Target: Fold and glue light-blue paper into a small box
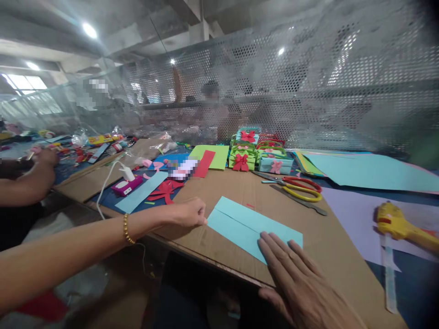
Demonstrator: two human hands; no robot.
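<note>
A folded sheet of light blue paper [240,224] lies flat on the cardboard in front of me, a fold edge running along its length. My left hand [188,213], wearing a gold bead bracelet [127,228] at the wrist, is closed at the paper's left corner with its fingertips on the edge. Flat on the right part of the sheet rests my right hand [302,278], fingers stretched out and pressing down. Beyond the paper are scissors [302,188] with red and yellow handles.
Small green and blue paper bags with bows [242,160] stand at the back. A yellow glue gun [391,221] lies at right near stacked coloured sheets [370,171]. Red paper pieces [166,189] and a purple power strip [126,186] are at left. A co-worker's arm [30,178] is at far left.
</note>
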